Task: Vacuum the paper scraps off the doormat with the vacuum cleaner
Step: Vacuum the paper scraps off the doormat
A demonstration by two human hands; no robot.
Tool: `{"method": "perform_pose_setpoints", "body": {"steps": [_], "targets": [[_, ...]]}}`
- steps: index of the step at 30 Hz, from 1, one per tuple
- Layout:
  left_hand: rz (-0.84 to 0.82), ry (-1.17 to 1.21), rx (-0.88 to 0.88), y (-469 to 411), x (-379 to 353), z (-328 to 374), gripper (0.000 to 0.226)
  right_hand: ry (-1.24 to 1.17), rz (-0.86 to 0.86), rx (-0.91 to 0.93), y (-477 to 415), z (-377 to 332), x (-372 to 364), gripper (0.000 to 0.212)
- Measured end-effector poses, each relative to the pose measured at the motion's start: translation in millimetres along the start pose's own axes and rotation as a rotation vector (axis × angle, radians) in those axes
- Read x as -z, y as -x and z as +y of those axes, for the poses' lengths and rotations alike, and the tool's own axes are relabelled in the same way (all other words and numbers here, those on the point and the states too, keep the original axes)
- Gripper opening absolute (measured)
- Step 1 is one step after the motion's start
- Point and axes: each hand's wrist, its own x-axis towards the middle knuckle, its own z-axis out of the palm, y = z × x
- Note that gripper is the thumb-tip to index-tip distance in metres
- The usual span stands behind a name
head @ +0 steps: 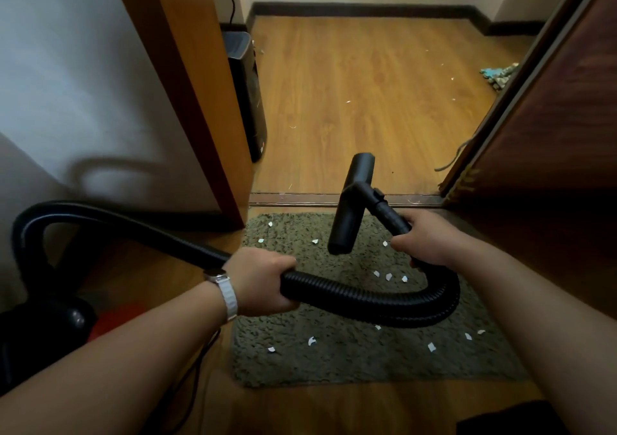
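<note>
Near left: vacuum body (50, 327), red and black. Gripping the hose (367, 301) in the left hand (263, 282), watch (223, 291) on the wrist. Clasping the hose's stiff end in the right hand (424, 237). Holding the nozzle (350, 207) up above the mat (334, 368). Across the mat, under and around the hose loop: white scraps (312, 341). Beyond: threshold (334, 198), door frame (187, 83) left, open door (551, 117) right, black box (247, 94) behind the frame, stray bits on the floor (367, 83), rag (500, 75) far right.

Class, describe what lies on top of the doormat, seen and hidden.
White paper scraps lie scattered on the doormat. The black hose, gripped by the left hand and right hand, loops over it. Any scraps under the hose or hands are covered.
</note>
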Motion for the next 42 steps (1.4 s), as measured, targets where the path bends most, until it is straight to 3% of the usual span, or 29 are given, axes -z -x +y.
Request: {"method": "perform_pose_setpoints", "body": {"steps": [5,10,15,21,25,27,33,38,42], "targets": [[-0.345,0.173,-0.09,-2,7,46,0.031,0.187,0.011,0.068,-3,-1,-13,0.027],[-0.486,0.299,-0.209,-1,7,88,0.031,0.258,0.045,0.118,-4,-5,-23,0.029],[-0.682,0.336,-0.149,4,-6,90,0.03,0.188,-0.007,0.11,-7,-8,-23,0.029],[-0.819,0.357,-0.024,2,-25,67,0.026,-0.28,-0.188,-0.081,-10,3,-3,0.032],[-0.861,0.35,0.0,-2,-31,63,0.031,-0.755,-0.302,-0.312,-3,5,9,0.019],[-0.829,0.262,-0.037,-2,-36,61,0.033,-0.868,-0.301,-0.354,-1,7,11,0.017],[-0.508,-0.066,-0.138,4,-42,12,0.038,-0.483,-0.054,-0.173,-1,8,2,0.047],[-0.254,-0.224,-0.081,13,-31,-33,0.04,-0.269,0.083,-0.063,0,-2,0,0.054],[-0.511,-0.124,-0.123,12,-32,4,0.044,-0.012,0.161,0.037,0,-10,-2,0.056]]}}
